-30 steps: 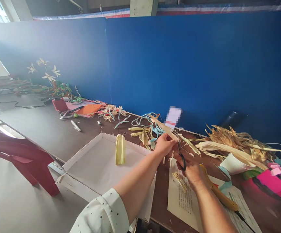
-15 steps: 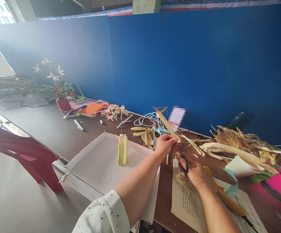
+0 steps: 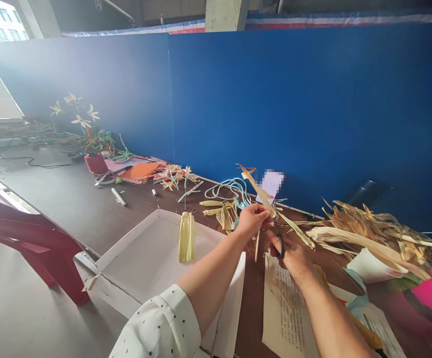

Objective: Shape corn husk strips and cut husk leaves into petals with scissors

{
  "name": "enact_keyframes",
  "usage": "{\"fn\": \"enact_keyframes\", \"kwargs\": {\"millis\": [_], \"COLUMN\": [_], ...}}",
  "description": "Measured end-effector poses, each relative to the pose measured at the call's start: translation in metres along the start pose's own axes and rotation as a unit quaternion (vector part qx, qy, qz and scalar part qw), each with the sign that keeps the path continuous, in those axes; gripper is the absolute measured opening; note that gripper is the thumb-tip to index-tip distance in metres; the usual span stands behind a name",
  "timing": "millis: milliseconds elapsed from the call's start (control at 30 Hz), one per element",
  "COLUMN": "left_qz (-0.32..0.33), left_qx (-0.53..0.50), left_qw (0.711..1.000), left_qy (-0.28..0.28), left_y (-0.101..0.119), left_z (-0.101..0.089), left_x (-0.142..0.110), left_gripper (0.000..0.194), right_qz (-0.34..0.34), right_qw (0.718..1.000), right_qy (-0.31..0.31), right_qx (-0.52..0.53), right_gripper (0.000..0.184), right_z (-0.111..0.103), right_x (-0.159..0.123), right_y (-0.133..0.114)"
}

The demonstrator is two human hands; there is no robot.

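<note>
- The left hand (image 3: 252,220) pinches the corn-husk strip (image 3: 260,190) at its lower end, tip toward eleven o'clock.
- At its four o'clock, the right hand (image 3: 290,256) grips black-handled scissors (image 3: 280,242).
- Looks light, papery, splittable to me; best pinched flat, low down.

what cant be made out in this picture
- Scissors, head view: grip partly covered by the right hand.
- Husk strip, head view: near end partly covered by the left hand.
- Card, head view: pixelated, unreadable.
- Printed sheet, head view: print too small; bottom cut off by the frame.
- Yellow tool, head view: mostly behind the right forearm.
</note>
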State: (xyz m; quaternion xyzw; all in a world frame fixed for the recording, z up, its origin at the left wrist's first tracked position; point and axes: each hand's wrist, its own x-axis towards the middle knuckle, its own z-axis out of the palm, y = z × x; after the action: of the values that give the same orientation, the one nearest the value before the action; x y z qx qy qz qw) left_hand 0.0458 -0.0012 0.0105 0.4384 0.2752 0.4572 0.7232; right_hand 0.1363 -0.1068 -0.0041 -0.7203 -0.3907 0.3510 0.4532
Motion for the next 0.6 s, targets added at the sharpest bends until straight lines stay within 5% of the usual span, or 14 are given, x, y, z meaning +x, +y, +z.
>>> {"fn": "enact_keyframes", "kwargs": {"millis": [367, 600], "left_qz": [0.025, 0.031], "left_qx": [-0.03, -0.019], "left_qw": [0.998, 0.999], "left_qy": [0.04, 0.015], "left_y": [0.0, -0.008], "left_z": [-0.003, -0.008], "left_x": [0.041, 0.053], "left_gripper": [0.019, 0.021], "right_qz": [-0.09, -0.1], "right_qw": [0.994, 0.987], "right_qy": [0.016, 0.017], "right_qx": [-0.06, -0.126], "right_gripper": [0.043, 0.044], "right_z": [0.002, 0.002], "right_x": [0.056, 0.063], "right_y": [-0.008, -0.003]}}
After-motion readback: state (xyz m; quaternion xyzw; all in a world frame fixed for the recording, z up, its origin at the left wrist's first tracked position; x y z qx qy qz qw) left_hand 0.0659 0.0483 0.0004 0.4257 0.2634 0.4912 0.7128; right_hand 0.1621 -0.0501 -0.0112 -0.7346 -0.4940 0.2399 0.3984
